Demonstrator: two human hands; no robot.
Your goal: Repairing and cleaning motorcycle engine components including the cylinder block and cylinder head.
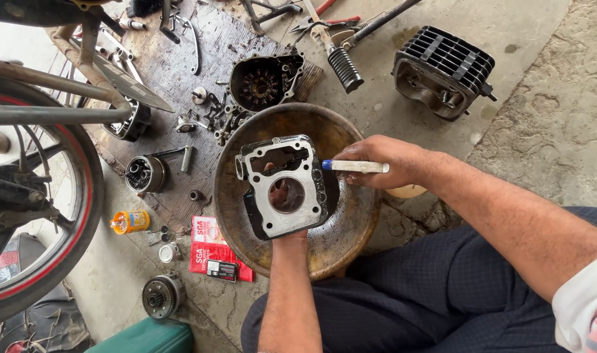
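Dark trousers (403, 294) nearest. Left hand (287, 236) propping engine block (284, 187) upright over rusty pan (351, 229), gasket face up for reach; right hand (393, 162) pinching white tool (355, 167) at block's edge.

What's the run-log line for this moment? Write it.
left hand: holds cylinder block | right hand: holds white tool at block edge | over: rusty basin

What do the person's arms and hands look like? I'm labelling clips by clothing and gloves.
Both hands are bare: no gloves, rings or watch show. The left hand and its forearm are uncovered up to the frame edge. The right hand and forearm are bare too, up to a white sleeve pushed past the elbow, with a pinkish patterned bit at its edge.
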